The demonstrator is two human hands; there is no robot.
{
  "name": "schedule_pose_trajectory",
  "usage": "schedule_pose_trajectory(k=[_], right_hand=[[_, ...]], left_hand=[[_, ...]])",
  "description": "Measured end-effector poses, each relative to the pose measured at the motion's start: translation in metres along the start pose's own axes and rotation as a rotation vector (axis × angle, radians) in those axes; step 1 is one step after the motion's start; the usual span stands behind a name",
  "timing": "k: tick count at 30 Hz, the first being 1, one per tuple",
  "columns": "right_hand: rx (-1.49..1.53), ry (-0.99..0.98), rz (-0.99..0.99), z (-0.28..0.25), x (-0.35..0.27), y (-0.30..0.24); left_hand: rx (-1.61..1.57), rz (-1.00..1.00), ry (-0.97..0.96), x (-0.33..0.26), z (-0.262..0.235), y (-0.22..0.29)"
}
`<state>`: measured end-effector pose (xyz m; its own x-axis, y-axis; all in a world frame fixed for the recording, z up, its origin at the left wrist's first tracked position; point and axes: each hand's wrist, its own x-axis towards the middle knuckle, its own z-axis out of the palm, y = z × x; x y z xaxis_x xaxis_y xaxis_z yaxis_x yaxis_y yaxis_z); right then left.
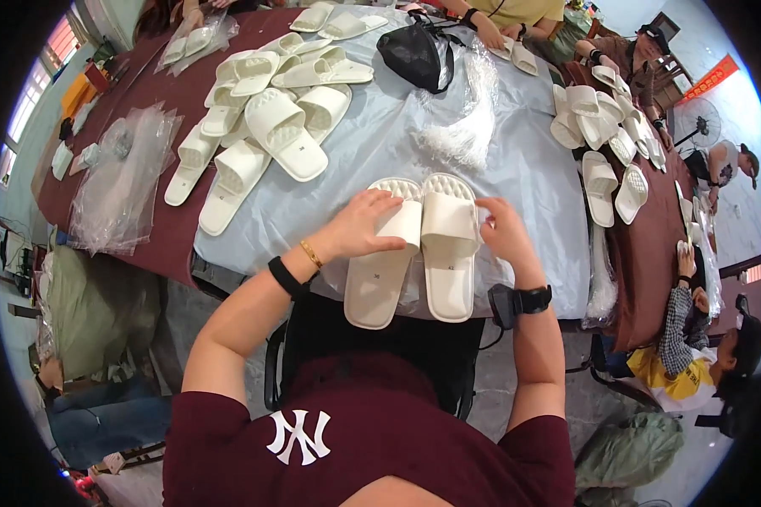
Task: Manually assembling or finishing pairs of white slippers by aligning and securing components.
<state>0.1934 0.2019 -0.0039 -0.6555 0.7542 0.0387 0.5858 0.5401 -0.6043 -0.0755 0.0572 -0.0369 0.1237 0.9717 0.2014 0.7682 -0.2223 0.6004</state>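
Two slippers [450,286] reach the counter's [537,160] near edge; left fingers [374,206] spread over one, right fingers [494,208] apart; piled slippers [281,127] crowd left.

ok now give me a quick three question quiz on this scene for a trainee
1. True or false: the left hand lies over part of a slipper.
2. What colour is the bag on the pale sheet? a) green b) black c) red
3. Fill the gap: the gold-coloured bracelet is worn next to the ____ hand.

Key: 1. true; 2. b; 3. left
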Motion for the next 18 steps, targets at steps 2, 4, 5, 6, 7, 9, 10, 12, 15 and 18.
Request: schedule_pose_trajectory(k=[2,4,5,6,7,9,10,12,15,18], right_hand=[[-0.031,0.081,-0.138,-0.003,0.022,-0.001],[-0.189,0.104,-0.276,0.004,0.047,-0.015],[-0.184,0.111,-0.305,0.009,0.056,-0.016],[-0.278,0.048,-0.338,0.018,0.065,-0.014],[-0.374,-0.009,-0.378,0.026,0.077,-0.010],[-0.458,-0.037,-0.385,0.031,0.084,-0.005],[-0.484,-0.044,-0.360,0.030,0.083,-0.002],[-0.426,-0.004,-0.390,0.029,0.083,0.008],[-0.362,0.050,-0.442,0.028,0.074,0.000],[-0.236,0.064,-0.489,0.026,0.057,-0.017]], left_hand=[[0.011,0.012,0.016,0.002,0.004,0.003],[0.066,0.011,0.049,-0.004,0.008,-0.002],[0.089,0.003,0.068,-0.009,0.013,-0.003],[0.113,-0.005,0.067,-0.013,0.018,-0.005],[0.142,-0.015,0.071,-0.015,0.021,-0.005],[0.071,0.031,0.083,-0.013,0.025,-0.003],[0.075,0.045,0.094,-0.011,0.034,-0.004],[0.106,0.063,0.120,-0.008,0.043,-0.002],[0.135,0.043,0.146,-0.009,0.036,0.004],[0.141,0.029,0.143,-0.013,0.027,0.007]])
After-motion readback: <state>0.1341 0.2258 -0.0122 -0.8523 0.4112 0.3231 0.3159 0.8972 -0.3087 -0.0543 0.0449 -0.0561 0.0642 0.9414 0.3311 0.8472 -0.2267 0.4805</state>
